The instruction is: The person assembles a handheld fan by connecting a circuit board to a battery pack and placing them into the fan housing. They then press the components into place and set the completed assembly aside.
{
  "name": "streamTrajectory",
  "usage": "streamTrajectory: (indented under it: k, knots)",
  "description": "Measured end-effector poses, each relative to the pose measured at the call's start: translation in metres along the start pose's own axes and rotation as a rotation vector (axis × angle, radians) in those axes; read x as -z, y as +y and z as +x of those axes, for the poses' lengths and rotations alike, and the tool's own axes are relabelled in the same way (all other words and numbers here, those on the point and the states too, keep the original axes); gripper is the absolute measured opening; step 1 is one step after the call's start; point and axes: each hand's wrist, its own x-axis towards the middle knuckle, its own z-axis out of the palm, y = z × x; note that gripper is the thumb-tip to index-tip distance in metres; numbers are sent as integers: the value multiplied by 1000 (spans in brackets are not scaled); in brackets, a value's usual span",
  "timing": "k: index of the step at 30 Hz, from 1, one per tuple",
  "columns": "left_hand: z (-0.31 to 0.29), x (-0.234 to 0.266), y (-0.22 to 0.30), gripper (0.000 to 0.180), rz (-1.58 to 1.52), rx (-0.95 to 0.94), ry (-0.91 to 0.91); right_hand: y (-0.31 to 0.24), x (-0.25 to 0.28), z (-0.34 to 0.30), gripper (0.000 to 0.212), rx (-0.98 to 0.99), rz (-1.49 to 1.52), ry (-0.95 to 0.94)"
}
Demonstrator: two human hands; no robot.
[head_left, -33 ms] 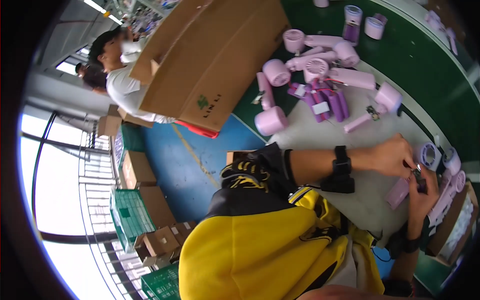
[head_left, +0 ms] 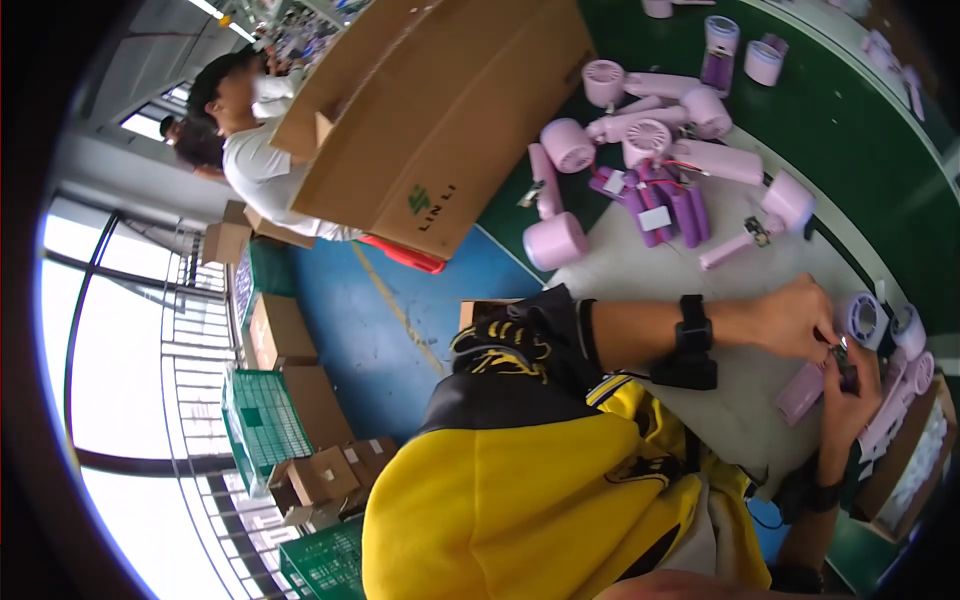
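Observation:
My left hand reaches in from the left, its fingers pinched together at a small dark part with a shiny bit at its top. Around the same part, the fingers of my right hand are closed from the near side. Fingers hide most of it, and its kind is unclear. Beside my hands lies a flat pink handle piece on the grey surface. Just beyond them sits a pink fan head with a pale ring. Several pink fan parts lie to the right.
Pink handheld fans and purple cylinders with red wires cover the table's far part. A fan with an exposed circuit board lies nearer. A carton of white pieces stands right. A large cardboard box and a person are left.
The whole view has shifted slightly, so the scene sits a little farther right and lower. Both hands stay together at the small dark part.

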Motion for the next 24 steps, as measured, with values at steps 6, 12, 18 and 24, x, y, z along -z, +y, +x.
streamTrajectory:
  k: [6, 12, 18, 24]
  knots:
    - [-1, -1, -5, 24, -16, 42, -7, 4, -5, 4, 30, -6, 44, 20]
    - [5, 3, 1, 21, -111, 150, -41, 1, 7, 5, 26, -89, 44, -14]
    - [-3, 5, -2, 21, -196, 189, -53, -1, 6, 0, 19, -102, -3, -63]
    - [-2, 9, 4, 26, -249, 221, -228, -12, 1, -8, 19, -243, 56, -48]
